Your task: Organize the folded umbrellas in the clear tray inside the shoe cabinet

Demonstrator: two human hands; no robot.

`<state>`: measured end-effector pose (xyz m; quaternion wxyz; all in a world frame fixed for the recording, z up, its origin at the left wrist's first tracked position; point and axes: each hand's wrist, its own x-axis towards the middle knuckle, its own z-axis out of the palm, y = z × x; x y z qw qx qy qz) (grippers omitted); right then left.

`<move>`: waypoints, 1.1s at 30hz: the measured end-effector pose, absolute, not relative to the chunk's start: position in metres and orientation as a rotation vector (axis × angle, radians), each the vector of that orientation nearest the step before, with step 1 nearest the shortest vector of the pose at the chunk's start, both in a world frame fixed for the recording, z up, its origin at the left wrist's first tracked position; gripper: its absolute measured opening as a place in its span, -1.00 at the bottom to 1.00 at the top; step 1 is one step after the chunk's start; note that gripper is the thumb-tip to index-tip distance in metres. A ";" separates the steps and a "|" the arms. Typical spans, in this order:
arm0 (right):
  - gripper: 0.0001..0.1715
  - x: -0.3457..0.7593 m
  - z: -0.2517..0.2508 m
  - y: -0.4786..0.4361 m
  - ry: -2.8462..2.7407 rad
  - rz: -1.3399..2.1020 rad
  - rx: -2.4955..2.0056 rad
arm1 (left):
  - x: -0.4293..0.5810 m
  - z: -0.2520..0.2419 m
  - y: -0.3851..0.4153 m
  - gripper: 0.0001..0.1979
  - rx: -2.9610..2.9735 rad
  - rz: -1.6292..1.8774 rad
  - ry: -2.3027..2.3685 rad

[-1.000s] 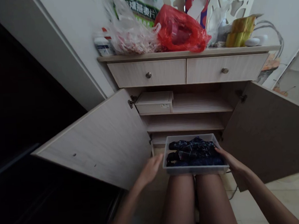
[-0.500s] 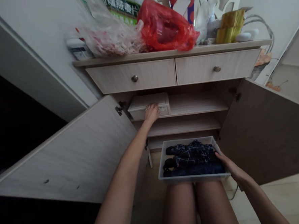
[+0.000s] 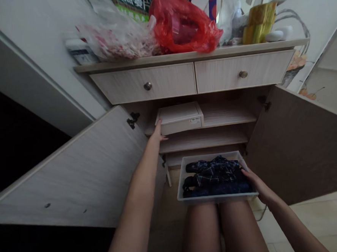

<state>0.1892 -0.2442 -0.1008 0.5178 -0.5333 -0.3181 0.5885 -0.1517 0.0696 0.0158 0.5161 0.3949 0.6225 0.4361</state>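
Note:
On the upper shelf of the open cabinet sits a pale lidded box (image 3: 179, 119) with a small label at its front right. My left hand (image 3: 159, 132) touches the box's left front corner, thumb up along its side and fingers spread below the edge. A clear plastic tray (image 3: 182, 197) rests on my thighs and holds dark folded umbrellas, some with a plaid pattern (image 3: 217, 176). My right hand (image 3: 256, 183) grips the tray's right wall.
Cabinet doors stand open at the left (image 3: 82, 173) and right (image 3: 303, 144). Two closed drawers (image 3: 151, 81) lie above the shelves. A red plastic bag (image 3: 183, 26), a clear bag (image 3: 123, 37) and golden tape rolls (image 3: 257, 23) are on the cabinet top.
The pale box has shifted right along the shelf. My left hand has moved from its front to its left corner. The view has tilted slightly; my right hand still holds the tray.

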 end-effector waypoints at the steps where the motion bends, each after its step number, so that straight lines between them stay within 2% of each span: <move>1: -0.26 0.189 -0.099 -0.245 -0.747 1.406 -1.273 | -0.152 0.016 0.066 -0.43 0.839 1.071 1.479; 4: -0.33 0.196 -0.092 -0.250 -0.657 1.397 -1.257 | -0.155 0.018 0.049 -0.59 0.667 1.168 1.438; 6: -0.32 0.208 -0.086 -0.256 -0.572 1.361 -1.255 | -0.168 0.019 0.033 -0.63 0.626 1.245 1.425; 9: -0.31 0.232 -0.074 -0.263 -0.477 1.282 -1.252 | -0.199 0.019 0.003 -0.65 0.594 1.262 1.382; 16: -0.56 0.266 -0.043 -0.234 -0.450 1.077 -1.247 | -0.239 0.015 -0.075 -0.67 0.557 1.189 1.280; 21: -0.56 0.262 -0.041 -0.213 -0.551 0.969 -1.179 | -0.234 0.019 -0.110 -0.68 0.616 1.198 1.208; 33: -0.54 0.245 -0.027 -0.218 -0.674 1.316 -1.202 | -0.210 0.006 -0.144 -0.63 0.562 1.200 1.260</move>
